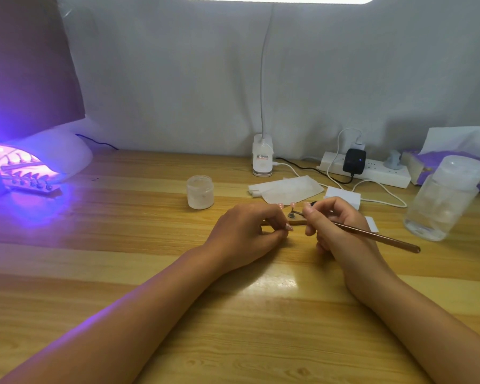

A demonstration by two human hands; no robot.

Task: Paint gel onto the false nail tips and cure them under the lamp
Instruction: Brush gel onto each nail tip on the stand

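A wooden strip (298,223) lies on the table between my hands and carries small stands with pink nail tips (292,204). My left hand (247,234) grips the strip's left end with curled fingers. My right hand (333,220) pinches a copper-coloured gel brush (372,232), whose tip touches near the base of one stand. At the far left a white curing lamp (53,153) glows violet over another strip of nail tips (31,184).
A small frosted jar (200,192) stands behind my left hand. White wipes (286,189) lie behind the strip. A clear plastic bottle (444,198) stands at right, before a purple tissue pack (438,159). A power strip (372,170) and clip lamp base (262,159) line the back.
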